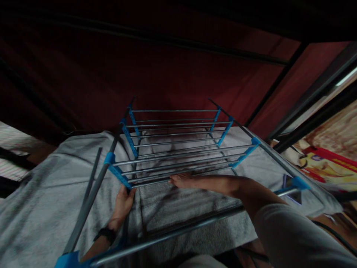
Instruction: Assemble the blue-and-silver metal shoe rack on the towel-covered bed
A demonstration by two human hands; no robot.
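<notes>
A rack of grey metal tubes (178, 149) with blue plastic brackets lies on its side over a grey blanket. My left hand (124, 203), with a dark band at the wrist, grips the lower end of a blue bracket (118, 174) on the left side. Thumb and fingers sit on either side of that end. My right hand (181, 180) reaches across from the right, its fingers closed over the nearest thin rod (152, 182) of the same shelf. The undersides of its fingers are hidden. A thick tube (173, 230) crosses in front of my body.
The grey blanket (64, 186) covers the surface beneath the rack. Dark red cloth (178, 74) with dark bars hangs behind. At right lie a dark flat object (292, 193) and a red and yellow package (329, 165). A blue corner joint (68, 259) is at lower left.
</notes>
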